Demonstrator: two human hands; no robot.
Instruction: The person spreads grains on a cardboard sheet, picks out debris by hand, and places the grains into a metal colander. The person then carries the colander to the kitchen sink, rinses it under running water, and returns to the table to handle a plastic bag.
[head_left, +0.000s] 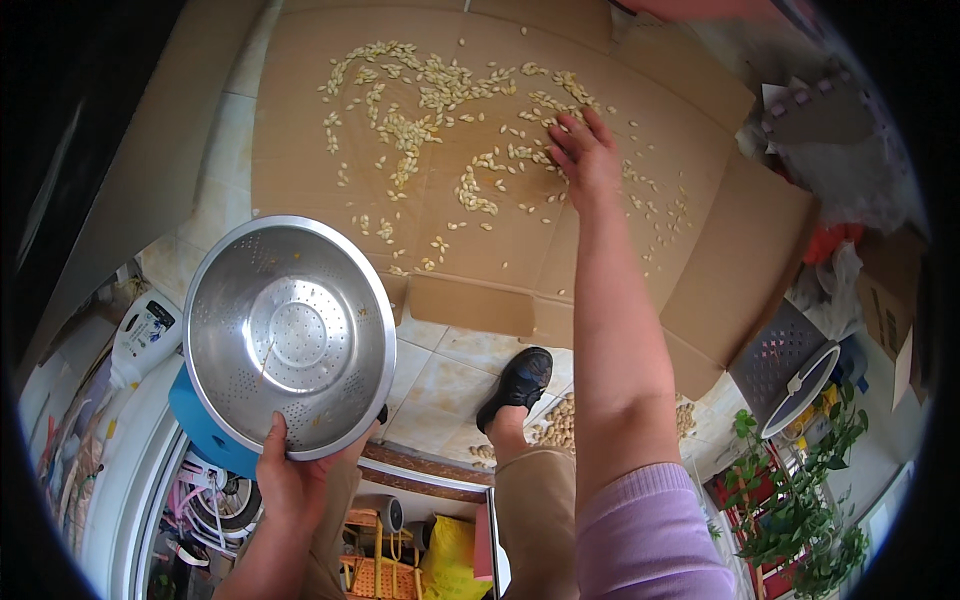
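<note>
My left hand (291, 480) grips the near rim of a stainless steel colander (300, 337), thumb inside the bowl. A few orange bits cling to its perforated wall, and no seeds show in it. Ahead, pale pumpkin seeds (409, 135) lie in clumps and loose scatter over a flattened cardboard box (495, 247). My right hand (589, 157) reaches out over the seeds on the right side of the cardboard. Its fingers are spread and partly bent, with the tips at or just above the seeds. Nothing can be seen held in it.
Unshelled peanuts (556, 424) lie on the tiled floor by my shoe (517, 386). On the left stands a white plastic bottle (146, 334) near a blue object (199, 424). A leafy potted plant (802, 495) and a grey perforated basket (784, 360) are at the right.
</note>
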